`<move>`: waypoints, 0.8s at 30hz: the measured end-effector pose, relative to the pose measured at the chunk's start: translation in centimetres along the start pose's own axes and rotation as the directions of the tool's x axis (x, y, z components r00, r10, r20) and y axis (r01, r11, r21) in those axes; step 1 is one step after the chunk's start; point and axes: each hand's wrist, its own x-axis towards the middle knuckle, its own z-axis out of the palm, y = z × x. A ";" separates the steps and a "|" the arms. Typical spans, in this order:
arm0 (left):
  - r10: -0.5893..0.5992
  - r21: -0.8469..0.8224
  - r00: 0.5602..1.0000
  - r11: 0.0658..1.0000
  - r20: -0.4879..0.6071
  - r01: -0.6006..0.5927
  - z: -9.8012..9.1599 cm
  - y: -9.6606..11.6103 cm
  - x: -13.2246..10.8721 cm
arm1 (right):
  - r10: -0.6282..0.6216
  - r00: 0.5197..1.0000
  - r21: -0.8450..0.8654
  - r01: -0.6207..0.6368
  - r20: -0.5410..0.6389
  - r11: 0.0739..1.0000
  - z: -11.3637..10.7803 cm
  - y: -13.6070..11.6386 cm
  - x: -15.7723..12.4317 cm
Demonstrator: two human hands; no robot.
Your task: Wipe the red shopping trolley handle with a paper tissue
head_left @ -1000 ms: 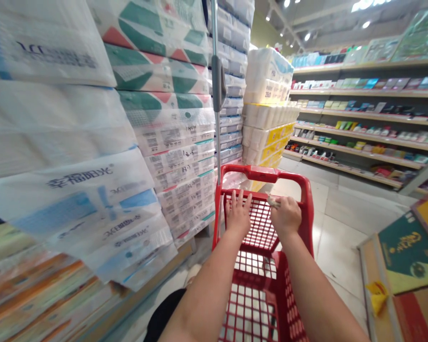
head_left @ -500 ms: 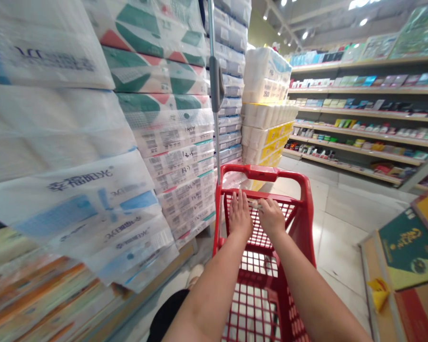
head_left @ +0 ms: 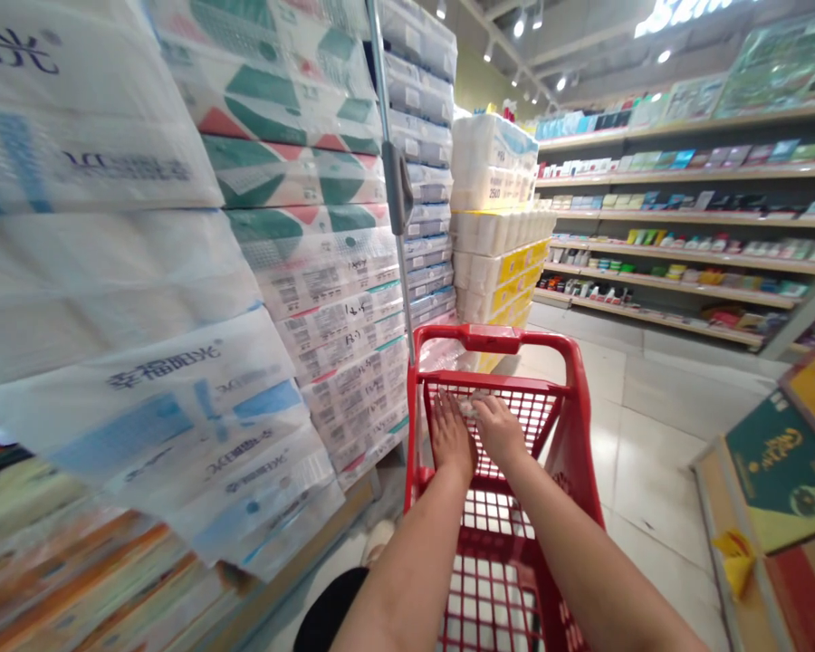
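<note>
Both my arms reach into a red plastic shopping basket cart (head_left: 587, 426) with grid walls. My left hand (head_left: 454, 435) lies nearly flat against the upper grid panel, its fingers stretched out. Beside it, my right hand (head_left: 500, 431) has curled fingers closed on a small, pale, crumpled thing (head_left: 468, 407), which also lies close to my left fingers. What this thing is cannot be made out. Beyond both hands rises the cart's red handle (head_left: 493, 340).
Wrapped tissue packs (head_left: 340, 272) are stacked high along the left, and white toilet-roll packs (head_left: 495, 235) stand ahead. A metal pole (head_left: 385, 100) rises at the cart's left. Shelves of small goods (head_left: 685, 217) line the back right; boxes (head_left: 781, 471) stand at right.
My view has tilted and shifted slightly, so the stacks sit lower in the picture. My right hand has moved left, closer to my left hand, with the small pale thing.
</note>
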 end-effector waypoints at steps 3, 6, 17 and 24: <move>-0.022 0.014 0.996 1.000 0.083 0.021 0.2 0.0 0.0 | 0.051 0.999 -0.001 -0.051 -0.006 0.999 -0.1 0.2 0.0; -0.042 0.049 0.996 0.998 0.077 0.038 0.3 0.0 0.2 | 0.085 0.994 -0.025 -0.084 0.075 0.996 0.2 0.4 -0.2; -0.032 0.108 0.998 0.994 0.054 0.026 2.2 -0.2 -0.6 | 0.001 0.982 -0.057 0.010 0.188 0.998 1.2 -0.7 -1.0; -0.050 0.100 0.996 0.994 0.072 0.043 2.2 -0.1 -0.8 | 0.026 0.968 -0.078 -0.007 0.249 0.997 1.1 -0.6 -1.2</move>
